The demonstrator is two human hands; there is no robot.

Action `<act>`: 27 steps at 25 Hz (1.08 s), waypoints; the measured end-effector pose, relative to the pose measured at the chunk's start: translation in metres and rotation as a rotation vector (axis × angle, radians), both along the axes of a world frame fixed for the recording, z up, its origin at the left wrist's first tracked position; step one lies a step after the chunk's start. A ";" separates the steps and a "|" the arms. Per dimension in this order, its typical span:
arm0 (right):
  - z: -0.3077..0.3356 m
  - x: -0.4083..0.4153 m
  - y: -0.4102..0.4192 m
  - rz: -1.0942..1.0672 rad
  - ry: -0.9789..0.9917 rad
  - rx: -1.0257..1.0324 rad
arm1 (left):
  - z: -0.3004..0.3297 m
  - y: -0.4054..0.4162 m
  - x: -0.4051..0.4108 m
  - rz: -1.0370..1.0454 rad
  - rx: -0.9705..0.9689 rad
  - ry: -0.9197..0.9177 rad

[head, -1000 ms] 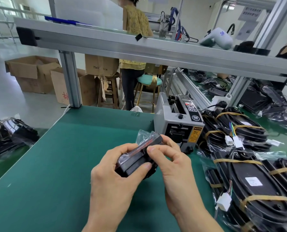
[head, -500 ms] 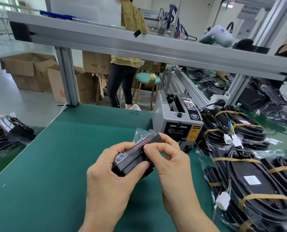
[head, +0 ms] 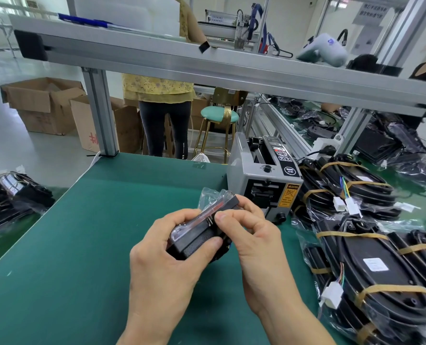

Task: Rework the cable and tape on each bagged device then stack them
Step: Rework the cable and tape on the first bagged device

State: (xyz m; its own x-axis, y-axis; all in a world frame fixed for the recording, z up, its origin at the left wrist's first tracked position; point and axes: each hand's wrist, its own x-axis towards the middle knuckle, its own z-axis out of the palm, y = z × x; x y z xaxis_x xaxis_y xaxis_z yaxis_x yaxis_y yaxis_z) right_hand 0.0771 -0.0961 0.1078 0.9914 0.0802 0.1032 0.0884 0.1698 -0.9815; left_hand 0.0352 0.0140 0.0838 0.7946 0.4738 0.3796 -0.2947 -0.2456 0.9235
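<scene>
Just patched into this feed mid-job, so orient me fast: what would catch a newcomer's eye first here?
First, the two hands at centre: the left hand and right hand both grip a small black bagged device above the green mat. Just behind it stands a grey tape dispenser. Along the right edge lies a pile of bagged devices, cables bound with tan tape.

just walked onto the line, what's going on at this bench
A person is holding one small black bagged device in both hands above the green mat. The left hand grips it from below and the side, while the right hand pinches at its top edge, apparently working on the wrapping or tape. A tape dispenser stands just behind. A pile of bagged devices bound with tan tape lies to the right, so this one is not yet stacked.
</scene>
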 end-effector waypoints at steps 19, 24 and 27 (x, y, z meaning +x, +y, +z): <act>0.001 0.000 -0.001 0.002 -0.038 -0.073 | 0.001 0.000 -0.001 -0.007 -0.023 -0.001; 0.000 -0.003 0.003 -0.088 -0.090 -0.140 | 0.004 -0.001 -0.001 -0.019 -0.033 -0.003; -0.002 -0.006 0.006 -0.148 -0.127 -0.201 | 0.006 -0.001 -0.002 -0.006 -0.022 -0.001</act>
